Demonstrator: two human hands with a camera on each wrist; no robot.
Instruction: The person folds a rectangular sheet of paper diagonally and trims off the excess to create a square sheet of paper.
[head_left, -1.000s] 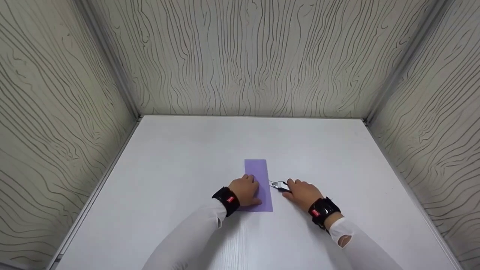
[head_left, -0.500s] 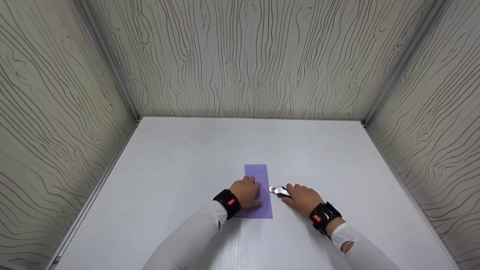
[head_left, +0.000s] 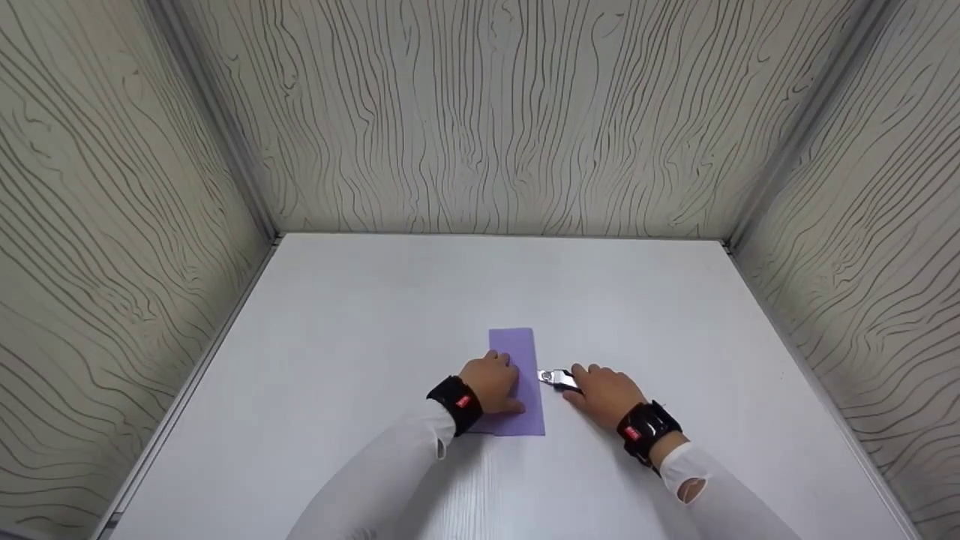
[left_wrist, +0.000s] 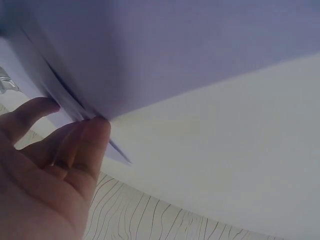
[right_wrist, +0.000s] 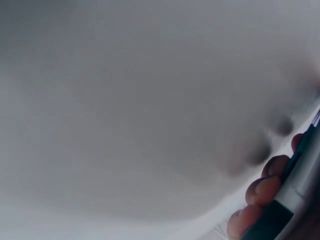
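Observation:
A purple sheet of paper (head_left: pixel 529 409), folded lengthwise, lies on the white table. My left hand (head_left: pixel 491 384) rests on it, fingers pointing away and thumb spread toward the right edge. In the left wrist view, the fingertips (left_wrist: pixel 97 125) press along the layered paper (left_wrist: pixel 165 50). My right hand (head_left: pixel 609 396) grips a silver hole punch (head_left: pixel 551 377) with dark handles, its metal head right at the paper's right edge. The right wrist view shows fingers (right_wrist: pixel 262 190) curled round the punch's handle (right_wrist: pixel 295 195); its head lies outside that view.
The white table (head_left: pixel 360 300) extends around the paper on all sides. Wood-grain panels (head_left: pixel 480 112) stand behind it and at both sides. Black bands (head_left: pixel 649 431) circle both wrists, below white sleeves (head_left: pixel 375 472).
One second ago the punch's handles stood apart; now they are squeezed together. The paper and punch have moved slightly toward the person, and the left hand stays on the paper.

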